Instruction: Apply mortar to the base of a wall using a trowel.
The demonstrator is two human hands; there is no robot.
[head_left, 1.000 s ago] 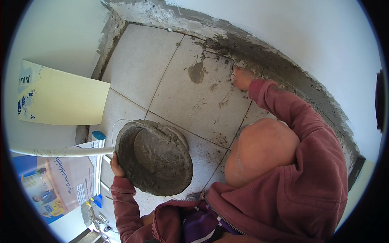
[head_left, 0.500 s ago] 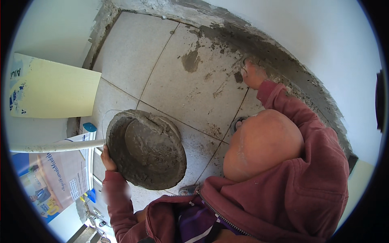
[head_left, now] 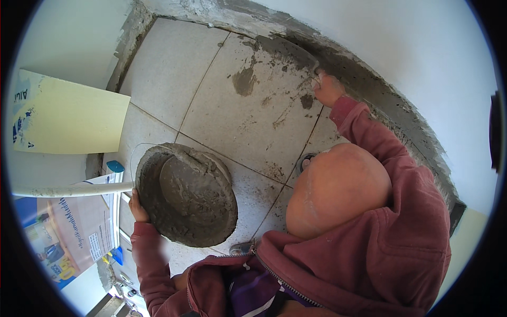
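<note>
My left hand (head_left: 138,207) grips the left rim of a round bucket (head_left: 224,222). The bucket is tilted, and wet grey mortar (head_left: 185,182) coats its inside. Farther off, at the foot of the right-hand wall, my right hand (head_left: 329,90) is closed round the handle of a trowel (head_left: 289,53). Its mortar-covered blade points left, low against the wall base and just over the tile edge; I cannot tell whether it touches the floor. A band of grey mortar (head_left: 364,84) runs along the wall base beside that hand.
Pale floor tiles (head_left: 174,58) carry mortar splashes (head_left: 244,80). To the left are a yellow board (head_left: 74,113), a white pipe (head_left: 79,189) and a printed banner (head_left: 71,232). My bent knee (head_left: 343,190) lies between the bucket and the right wall.
My right hand has shifted slightly up and left with the trowel, and the blade stands out more from the wall base. My left hand keeps its hold on the bucket.
</note>
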